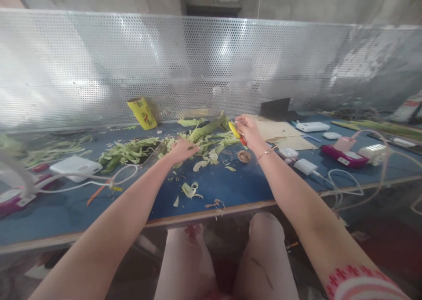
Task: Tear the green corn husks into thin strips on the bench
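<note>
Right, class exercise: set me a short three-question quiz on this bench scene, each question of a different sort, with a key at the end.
1. True or false: the right hand holds a yellow-handled tool.
2. Multiple choice: what does the left hand rest on? A) the white power bank B) the long green vegetable stalk among the green peelings C) the roll of twine
3. Fill in: the yellow packet leans against the perforated metal ____ at the back of the blue table.

Key: 1 true; 2 B; 3 screen.
</note>
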Available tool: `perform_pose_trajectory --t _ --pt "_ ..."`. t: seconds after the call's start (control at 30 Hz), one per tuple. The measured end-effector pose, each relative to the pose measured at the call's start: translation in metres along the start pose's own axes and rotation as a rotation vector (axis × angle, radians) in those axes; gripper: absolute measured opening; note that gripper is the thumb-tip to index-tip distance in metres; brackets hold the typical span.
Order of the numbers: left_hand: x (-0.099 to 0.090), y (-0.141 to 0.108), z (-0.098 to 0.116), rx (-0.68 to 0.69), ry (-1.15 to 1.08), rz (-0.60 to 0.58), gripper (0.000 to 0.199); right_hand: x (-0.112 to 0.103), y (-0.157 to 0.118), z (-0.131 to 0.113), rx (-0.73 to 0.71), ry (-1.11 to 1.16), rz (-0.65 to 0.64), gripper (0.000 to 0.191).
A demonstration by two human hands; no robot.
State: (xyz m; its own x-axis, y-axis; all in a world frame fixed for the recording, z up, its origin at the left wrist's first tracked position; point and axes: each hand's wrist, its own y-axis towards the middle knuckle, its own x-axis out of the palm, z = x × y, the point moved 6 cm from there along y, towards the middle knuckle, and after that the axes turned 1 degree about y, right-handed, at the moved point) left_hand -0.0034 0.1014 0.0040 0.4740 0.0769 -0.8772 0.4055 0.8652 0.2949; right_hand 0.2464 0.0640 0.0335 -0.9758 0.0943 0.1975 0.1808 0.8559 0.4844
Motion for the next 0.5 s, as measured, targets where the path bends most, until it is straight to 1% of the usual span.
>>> perform_pose_trajectory --t 0.07,0.1,0.17,0.37,0.43,0.5 --pt "0.0048 -0.0014 0.0028 0.04 0.201 -0.109 0.034 0.0004 0.0 -0.0004 -0.008 0.002 -0.012 0.021" --pt "0.005 -0.0019 0.0024 0.036 0.257 -0.131 0.033 0.0004 0.0001 -0.0005 -0.012 0.0 -0.017 0.02" --pt "0.0043 -0.0026 0.001 0.023 0.294 -0.15 0.032 0.0001 0.0005 -0.0004 -0.017 -0.003 -0.018 0.02" --pt "0.0066 -0.0047 0.0007 0.062 0.21 -0.184 0.038 -0.0005 0.0009 0.0008 0.002 0.01 -0.005 0.018" --pt "0.0062 -0.0047 -0.0014 0.036 0.176 -0.176 0.042 -0.0002 0.0004 0.0004 0.005 0.012 -0.004 0.019" --pt "0.0027 -0.0041 -0.0046 -0.002 0.094 -0.143 0.045 0.0001 -0.0001 -0.0001 0.006 0.016 -0.004 0.019"
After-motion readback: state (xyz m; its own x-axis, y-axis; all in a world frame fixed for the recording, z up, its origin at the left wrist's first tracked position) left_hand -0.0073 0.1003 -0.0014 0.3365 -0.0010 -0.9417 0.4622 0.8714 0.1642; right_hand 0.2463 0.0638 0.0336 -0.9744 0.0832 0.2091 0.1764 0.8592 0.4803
